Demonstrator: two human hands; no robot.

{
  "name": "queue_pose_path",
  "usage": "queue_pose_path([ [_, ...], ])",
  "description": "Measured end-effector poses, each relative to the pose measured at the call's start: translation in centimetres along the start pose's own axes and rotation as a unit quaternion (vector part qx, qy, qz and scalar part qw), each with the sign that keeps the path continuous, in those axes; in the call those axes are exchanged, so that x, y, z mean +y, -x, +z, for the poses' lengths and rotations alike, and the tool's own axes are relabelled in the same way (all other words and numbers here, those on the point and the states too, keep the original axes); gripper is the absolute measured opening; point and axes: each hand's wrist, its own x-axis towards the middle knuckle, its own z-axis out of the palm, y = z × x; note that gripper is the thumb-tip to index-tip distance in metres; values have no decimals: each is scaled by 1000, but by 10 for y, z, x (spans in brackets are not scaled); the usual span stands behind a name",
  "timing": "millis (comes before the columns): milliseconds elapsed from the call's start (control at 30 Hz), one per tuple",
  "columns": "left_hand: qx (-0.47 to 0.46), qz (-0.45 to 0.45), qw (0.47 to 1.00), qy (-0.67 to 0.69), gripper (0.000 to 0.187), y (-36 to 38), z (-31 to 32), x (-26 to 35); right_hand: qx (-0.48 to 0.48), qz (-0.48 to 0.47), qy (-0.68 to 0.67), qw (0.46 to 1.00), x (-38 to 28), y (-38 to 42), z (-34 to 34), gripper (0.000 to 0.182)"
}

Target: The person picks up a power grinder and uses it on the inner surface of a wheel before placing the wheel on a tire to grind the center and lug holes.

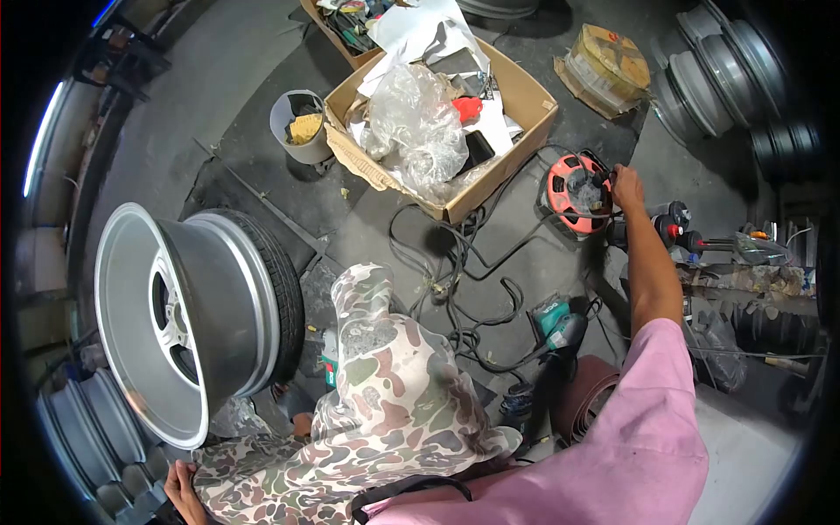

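Reaching out, right hand (626, 188) pinched a small black piece (603, 178) at the orange cable reel's (579, 194) right edge; reel on floor (535, 249), just off cardboard box's (503, 171) near-right side. Left hand (181, 488) beside camouflage fabric (262, 477), grip couldn't be told.

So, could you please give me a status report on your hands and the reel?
Right hand at orange cable reel. Left hand low, beside camouflage trousers. Reel on floor. Black cable tangled nearby, teal power tool too.
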Motion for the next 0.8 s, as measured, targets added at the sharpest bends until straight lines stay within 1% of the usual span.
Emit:
queue_pose_path([
  [33, -10, -14, 1000, 12, 46, -1, 1, 3, -3, 0, 0, 1000, 5, -8, 4, 20],
  [100, -17, -13, 1000, 9, 45, -7, 4, 3, -47, -61, 7, 997, 13, -18, 1, 20],
  [133, -23, -13, 1000, 8, 45, -10, 5, 5, -50, -61, 10, 997, 15, -18, -1, 20],
  [200, -26, -9, 1000, 12, 45, -13, 11, 11, -62, -91, 13, 994, 16, -18, -5, 23],
  [233, -24, -3, 1000, 16, 45, -13, 12, 13, -63, -91, 14, 994, 14, -16, -5, 23],
  [300, -25, -4, 1000, 16, 45, -18, 12, 11, 13, -65, -26, 997, 7, -9, -1, 22],
  [400, -33, -3, 999, 29, 44, -25, 13, 5, 29, -70, -1, 997, 3, -5, 1, 23],
  [533, -28, -10, 999, 35, 44, -27, 16, 3, 11, -59, 5, 998, 1, 0, -5, 21],
  [600, -35, 0, 999, 20, 44, -28, 22, 13, -21, -122, 39, 992, -10, 7, -14, 24],
  [633, -39, 12, 999, 1, 45, -28, 22, 18, -20, -123, 38, 991, -9, 3, -6, 24],
  [667, -37, 13, 999, 0, 45, -29, 21, 13, 7, -112, 22, 993, -4, -4, 14, 24],
  [700, -25, 7, 1000, 7, 45, -31, 22, 7, 33, -98, 7, 995, -7, -3, 17, 24],
  [800, -12, -4, 1000, 15, 45, -32, 22, 1, 27, -75, 23, 997, -8, -3, 17, 26],
])
